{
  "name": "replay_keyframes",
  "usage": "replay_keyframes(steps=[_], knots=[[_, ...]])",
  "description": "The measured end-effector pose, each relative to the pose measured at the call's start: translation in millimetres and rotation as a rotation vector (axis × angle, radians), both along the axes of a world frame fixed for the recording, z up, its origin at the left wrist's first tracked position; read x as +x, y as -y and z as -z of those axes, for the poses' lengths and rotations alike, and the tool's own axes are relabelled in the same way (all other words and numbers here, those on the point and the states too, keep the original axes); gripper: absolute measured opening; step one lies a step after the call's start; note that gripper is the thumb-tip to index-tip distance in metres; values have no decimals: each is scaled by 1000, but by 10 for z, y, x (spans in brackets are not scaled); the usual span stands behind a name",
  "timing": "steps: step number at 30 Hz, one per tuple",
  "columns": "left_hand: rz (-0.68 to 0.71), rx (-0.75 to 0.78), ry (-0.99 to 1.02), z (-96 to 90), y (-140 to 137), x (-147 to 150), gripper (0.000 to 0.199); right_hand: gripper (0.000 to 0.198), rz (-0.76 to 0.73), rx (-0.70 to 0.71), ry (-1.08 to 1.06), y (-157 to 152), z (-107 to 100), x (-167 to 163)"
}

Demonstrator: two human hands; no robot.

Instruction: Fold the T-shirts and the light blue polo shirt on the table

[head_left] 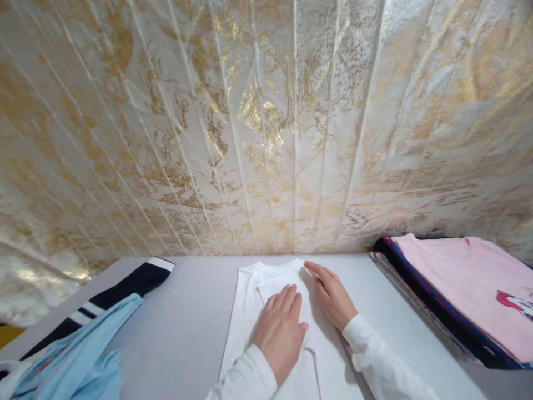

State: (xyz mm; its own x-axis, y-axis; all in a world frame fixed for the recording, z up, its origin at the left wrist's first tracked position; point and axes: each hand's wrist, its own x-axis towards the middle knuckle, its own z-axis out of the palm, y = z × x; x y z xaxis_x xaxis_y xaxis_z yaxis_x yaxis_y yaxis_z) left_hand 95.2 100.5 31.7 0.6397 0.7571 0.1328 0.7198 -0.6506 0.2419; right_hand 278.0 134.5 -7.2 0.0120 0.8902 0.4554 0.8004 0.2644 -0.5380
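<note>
A white shirt lies partly folded on the pale table, its neckline toward the far edge. My left hand rests flat on the middle of the shirt, fingers stretched out. At the shirt's right shoulder, beside the collar, is my right hand, its fingers extended and its fingertips touching the cloth. Neither hand grasps anything. The lower end of the shirt runs out of view at the bottom.
On the right stands a stack of folded clothes with a pink shirt on top. At the left lie a light blue garment and a dark sleeve with white stripes. A gold-patterned curtain hangs behind the table.
</note>
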Motion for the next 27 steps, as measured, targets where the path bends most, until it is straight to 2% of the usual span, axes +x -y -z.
replay_keyframes(steps=[5,9,13,17,22,27], knots=[[39,-49,-8,181,20,7,56,47,-115,-127,326,40,35,-100],[47,-75,16,123,-31,-95,53,49,-75,-170,449,66,73,-136],[-112,-78,-54,-6,-262,-374,52,53,-57,-116,484,93,67,-171],[-252,-44,-144,25,-450,-644,62,55,-132,-63,502,149,32,-302],[-350,-32,-213,165,-490,-682,77,64,-166,-149,546,220,23,-441],[-396,-50,-214,161,-514,-687,81,64,-151,-227,547,238,-13,-456]])
